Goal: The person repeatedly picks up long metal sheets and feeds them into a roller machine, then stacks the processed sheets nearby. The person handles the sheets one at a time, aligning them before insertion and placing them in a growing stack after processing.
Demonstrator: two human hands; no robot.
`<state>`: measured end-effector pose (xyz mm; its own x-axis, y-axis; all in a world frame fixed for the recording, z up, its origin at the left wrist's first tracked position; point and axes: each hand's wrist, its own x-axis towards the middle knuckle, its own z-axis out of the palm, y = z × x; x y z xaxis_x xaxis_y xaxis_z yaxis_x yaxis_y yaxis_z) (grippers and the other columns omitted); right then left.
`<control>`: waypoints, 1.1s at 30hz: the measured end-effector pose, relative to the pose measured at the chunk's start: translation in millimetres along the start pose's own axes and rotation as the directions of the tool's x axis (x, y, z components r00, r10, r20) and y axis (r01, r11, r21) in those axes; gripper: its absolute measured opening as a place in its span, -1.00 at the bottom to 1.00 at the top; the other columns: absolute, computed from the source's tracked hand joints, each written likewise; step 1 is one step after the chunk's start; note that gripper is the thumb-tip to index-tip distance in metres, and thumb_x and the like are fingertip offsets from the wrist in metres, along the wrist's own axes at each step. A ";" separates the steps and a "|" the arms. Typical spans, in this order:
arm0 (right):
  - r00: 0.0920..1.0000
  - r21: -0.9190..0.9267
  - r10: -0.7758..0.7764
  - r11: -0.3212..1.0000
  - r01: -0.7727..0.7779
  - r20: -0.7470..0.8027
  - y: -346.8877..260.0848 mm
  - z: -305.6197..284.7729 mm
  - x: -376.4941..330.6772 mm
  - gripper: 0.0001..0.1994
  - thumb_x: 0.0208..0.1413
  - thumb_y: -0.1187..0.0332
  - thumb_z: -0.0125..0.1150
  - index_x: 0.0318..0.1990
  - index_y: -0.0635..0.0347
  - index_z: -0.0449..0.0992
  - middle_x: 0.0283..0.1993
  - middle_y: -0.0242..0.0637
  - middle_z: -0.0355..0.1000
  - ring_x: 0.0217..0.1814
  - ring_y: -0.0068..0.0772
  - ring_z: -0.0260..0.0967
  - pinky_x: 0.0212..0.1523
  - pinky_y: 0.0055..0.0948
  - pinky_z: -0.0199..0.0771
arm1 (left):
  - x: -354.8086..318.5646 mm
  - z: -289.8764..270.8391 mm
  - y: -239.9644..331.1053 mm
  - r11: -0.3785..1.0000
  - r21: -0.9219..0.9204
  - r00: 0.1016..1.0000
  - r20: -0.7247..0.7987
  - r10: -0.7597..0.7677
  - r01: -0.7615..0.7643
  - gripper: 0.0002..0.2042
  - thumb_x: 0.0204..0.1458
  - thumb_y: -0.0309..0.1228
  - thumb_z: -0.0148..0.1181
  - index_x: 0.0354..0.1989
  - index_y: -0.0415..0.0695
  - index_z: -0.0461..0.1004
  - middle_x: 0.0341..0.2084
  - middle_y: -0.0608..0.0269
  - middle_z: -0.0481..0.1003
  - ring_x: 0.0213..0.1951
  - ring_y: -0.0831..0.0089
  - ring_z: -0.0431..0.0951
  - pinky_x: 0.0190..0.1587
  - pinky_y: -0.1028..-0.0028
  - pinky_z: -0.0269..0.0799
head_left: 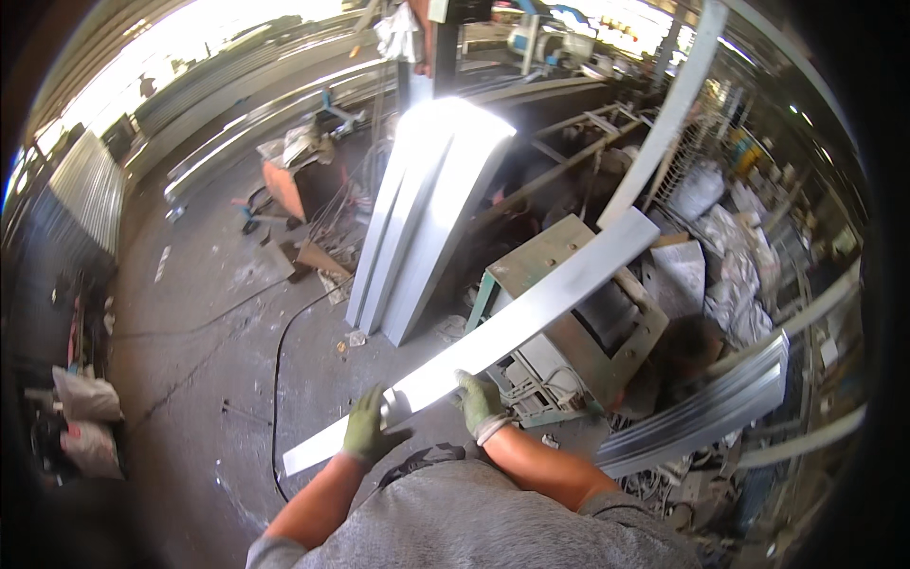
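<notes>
Long flat silver metal strip (526, 327) crosses in front of the boxy beige-and-green metal cabinet (536, 254), far end past the cabinet's right side; contact with it can't be told. Left hand (364, 427) in green glove, left of the cabinet, grasps the strip near its near end; right hand (482, 402), also green-gloved, just beside the cabinet's near left corner, grips the near edge, underside hidden. Risks: both holds sit toward one end, so the long far side could dip and scrape the cabinet. Swinging left could knock the upright silver metal profiles (428, 248) left of the cabinet. Thin black cable (277, 370), farther left, could trip feet.
</notes>
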<state>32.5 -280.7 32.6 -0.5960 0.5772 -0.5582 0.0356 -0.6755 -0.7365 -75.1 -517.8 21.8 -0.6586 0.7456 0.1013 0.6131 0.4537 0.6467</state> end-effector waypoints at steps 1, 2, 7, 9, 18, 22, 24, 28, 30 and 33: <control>0.994 0.002 -0.069 0.998 0.069 0.082 1.8 -2.5 -3.1 -0.66 0.31 0.30 0.44 0.13 0.30 0.63 0.07 -0.27 0.62 0.04 -0.37 0.58 0.02 -0.34 0.67 | 26.1 6.6 22.9 0.999 0.028 0.995 0.092 -0.043 0.041 0.15 -0.18 0.00 0.70 0.55 -0.24 0.13 0.45 -0.26 0.32 0.44 -0.22 0.35 0.47 0.04 0.32; 0.988 0.018 -0.109 0.994 0.107 0.113 1.0 -3.3 -4.1 -0.70 0.32 0.33 0.42 0.10 0.30 0.64 0.05 -0.26 0.62 -0.01 -0.39 0.59 -0.01 -0.37 0.67 | 49.9 11.1 44.0 0.998 0.053 0.995 0.097 0.018 -0.023 0.18 -0.18 0.01 0.70 0.57 -0.25 0.10 0.44 -0.25 0.34 0.43 -0.19 0.38 0.45 0.06 0.36; 0.917 -0.090 -0.182 0.970 0.228 0.356 -38.3 -19.9 -3.7 -0.68 0.40 0.30 0.38 0.17 0.28 0.62 0.07 -0.37 0.63 0.02 -0.53 0.57 -0.05 -0.47 0.59 | 119.8 21.5 96.2 0.996 0.072 0.959 0.274 -0.077 0.059 0.19 -0.13 0.04 0.65 0.59 -0.24 0.02 0.36 -0.27 0.41 0.32 -0.20 0.49 0.34 0.06 0.47; 0.878 -0.155 -0.195 0.945 0.287 0.437 -56.1 -26.0 2.1 -0.63 0.43 0.23 0.36 0.26 0.23 0.61 0.10 -0.42 0.63 0.07 -0.59 0.53 0.05 -0.49 0.56 | 126.2 28.2 94.4 0.997 0.067 0.984 0.170 -0.049 0.038 0.17 -0.10 -0.01 0.64 0.59 -0.23 0.01 0.32 -0.30 0.44 0.31 -0.21 0.50 0.33 0.06 0.48; 0.983 -0.291 0.039 0.957 0.015 0.178 -48.5 -163.7 57.1 -0.60 0.51 0.14 0.23 0.34 0.13 0.55 0.10 -0.28 0.68 0.02 -0.40 0.67 -0.01 -0.42 0.66 | 171.9 -52.6 21.2 0.995 -0.012 0.942 -0.322 0.091 -0.101 -0.03 -0.16 -0.33 0.67 0.49 -0.15 0.25 0.23 -0.13 0.54 0.26 -0.08 0.56 0.33 0.09 0.46; 0.988 -0.068 0.152 0.986 -0.151 0.014 -32.2 -252.3 55.8 -0.60 0.47 0.12 0.27 0.30 0.11 0.55 0.04 -0.30 0.66 -0.05 -0.40 0.65 -0.11 -0.47 0.60 | 213.4 -92.0 7.6 0.997 -0.075 0.941 -0.338 0.006 -0.034 0.00 -0.14 -0.43 0.63 0.55 -0.14 0.18 0.34 -0.07 0.46 0.34 -0.03 0.51 0.40 0.11 0.42; 0.961 -0.118 0.161 0.974 -0.191 -0.225 -19.2 -278.4 46.0 -0.57 0.44 0.08 0.29 0.32 0.05 0.52 0.01 -0.31 0.66 -0.11 -0.38 0.65 -0.13 -0.41 0.62 | 236.9 -97.6 -5.6 0.953 -0.300 0.955 -0.293 -0.051 -0.041 0.04 -0.15 -0.53 0.62 0.58 -0.13 0.14 0.36 -0.04 0.44 0.31 0.05 0.54 0.36 0.13 0.49; 0.869 -0.089 0.207 0.957 -0.275 -0.449 2.0 -305.2 41.7 -0.53 0.41 0.05 0.29 0.36 -0.01 0.49 0.04 -0.33 0.65 -0.12 -0.37 0.61 -0.15 -0.32 0.59 | 285.8 -94.3 -52.8 0.891 -0.432 0.964 -0.152 -0.220 0.136 0.02 -0.13 -0.59 0.62 0.56 -0.14 0.14 0.33 0.02 0.44 0.29 0.16 0.54 0.27 0.19 0.59; 0.823 -0.140 0.181 0.944 -0.299 -0.539 12.6 -309.6 43.6 -0.53 0.41 0.04 0.28 0.37 -0.03 0.48 0.05 -0.34 0.63 -0.12 -0.38 0.59 -0.16 -0.29 0.57 | 314.9 -88.3 -87.7 0.883 -0.422 0.965 -0.059 -0.255 0.208 0.00 -0.11 -0.59 0.62 0.55 -0.15 0.14 0.32 0.04 0.43 0.28 0.18 0.54 0.22 0.22 0.63; 0.777 -0.123 0.250 0.915 -0.385 -0.577 26.8 -305.0 44.8 -0.50 0.43 0.03 0.23 0.42 -0.06 0.43 0.13 -0.32 0.60 0.03 -0.28 0.56 -0.04 -0.19 0.53 | 351.4 -67.0 -140.2 0.892 -0.407 0.965 -0.083 -0.249 0.195 -0.02 -0.09 -0.57 0.64 0.53 -0.17 0.15 0.29 0.09 0.43 0.23 0.22 0.56 0.21 0.25 0.62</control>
<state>251.5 -133.0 -128.6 0.0088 0.5446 -0.8386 0.3606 -0.7840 -0.5053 -421.8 -352.0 17.3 -0.8242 0.5663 -0.0007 0.2408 0.3516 0.9046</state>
